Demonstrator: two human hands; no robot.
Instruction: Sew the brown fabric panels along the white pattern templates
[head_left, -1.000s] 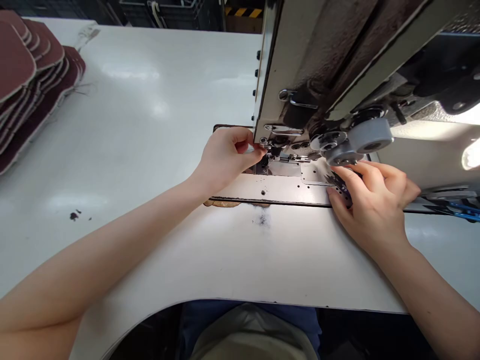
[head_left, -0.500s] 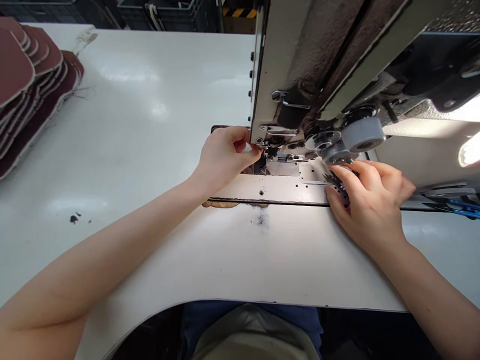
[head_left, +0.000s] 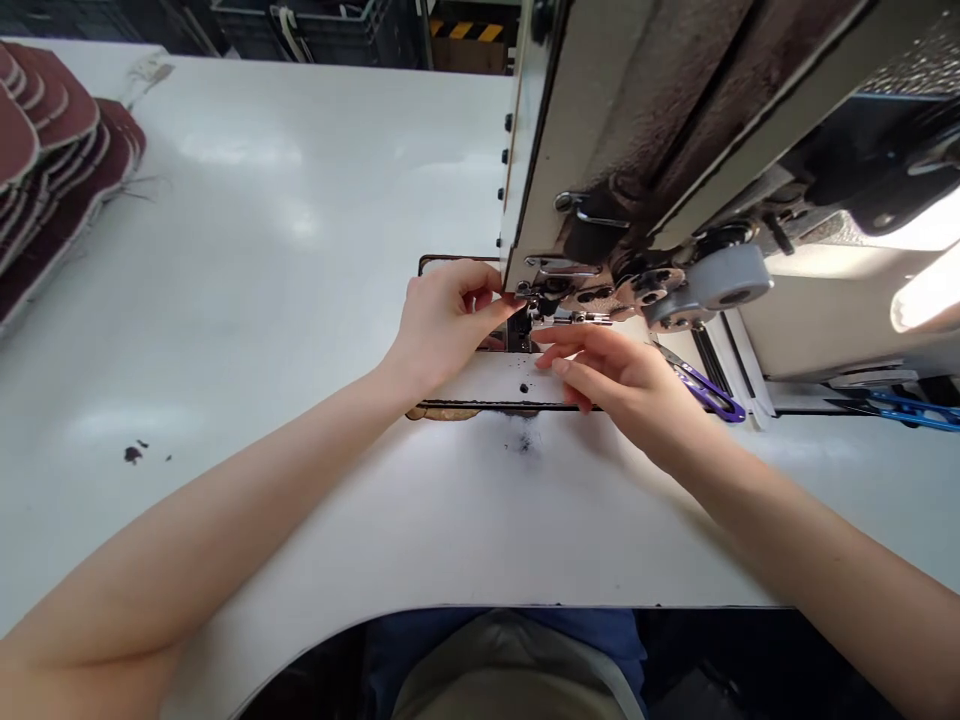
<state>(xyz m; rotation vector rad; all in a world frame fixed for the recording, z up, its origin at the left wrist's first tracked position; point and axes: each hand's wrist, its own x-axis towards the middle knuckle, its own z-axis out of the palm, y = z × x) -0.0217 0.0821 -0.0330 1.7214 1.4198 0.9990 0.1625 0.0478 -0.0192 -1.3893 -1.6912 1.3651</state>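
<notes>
At the sewing machine on the worktop, the right hand has left the purple snips to join the left hand, so both attend one spot; fingers narrow, holding what I cannot tell.

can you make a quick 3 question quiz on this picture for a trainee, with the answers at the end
1. Multiple choice: what colour are the handles of the snips nearest the right hand?
a) green
b) purple
c) yellow

2. True or false: the maroon pieces lie stacked on the left side of the table.

3. Fill in the blank: the ____ hand has its thumb and forefinger at the lower end of the sewing machine head, on the left side.

Key:
1. b
2. True
3. left (the left hand)
</notes>
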